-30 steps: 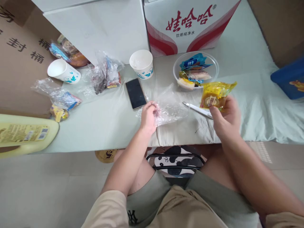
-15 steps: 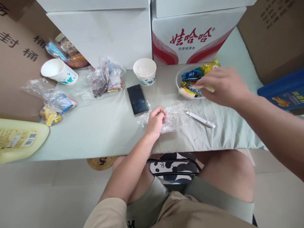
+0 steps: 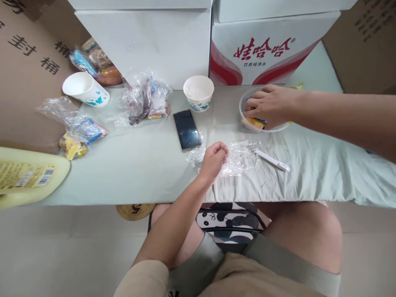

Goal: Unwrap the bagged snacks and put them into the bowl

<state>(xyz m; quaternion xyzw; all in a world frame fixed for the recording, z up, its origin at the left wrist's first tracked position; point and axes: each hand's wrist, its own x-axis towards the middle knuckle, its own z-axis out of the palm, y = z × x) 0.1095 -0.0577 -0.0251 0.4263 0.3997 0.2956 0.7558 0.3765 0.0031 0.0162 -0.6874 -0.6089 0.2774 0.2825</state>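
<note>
Yellow jug [image 3: 34, 175]: at the left end of the worktop [image 3: 130, 173].
Bagged snacks [image 3: 157, 108]: near a white cup [image 3: 89, 93].
Phone [image 3: 187, 131]: dark-screened, just in front of a second cup [image 3: 198, 95].
Left hand [image 3: 214, 161]: closed on the clear plastic bag [image 3: 239, 163], which lies spread beside the phone.
Bowl [image 3: 275, 130]: clear, holding snack packets [image 3: 255, 123].
White cutter [image 3: 272, 160]: at the bag's right edge.
Right hand [image 3: 269, 106]: inside the bowl, over the packets; cannot tell whether it grips one.
</note>
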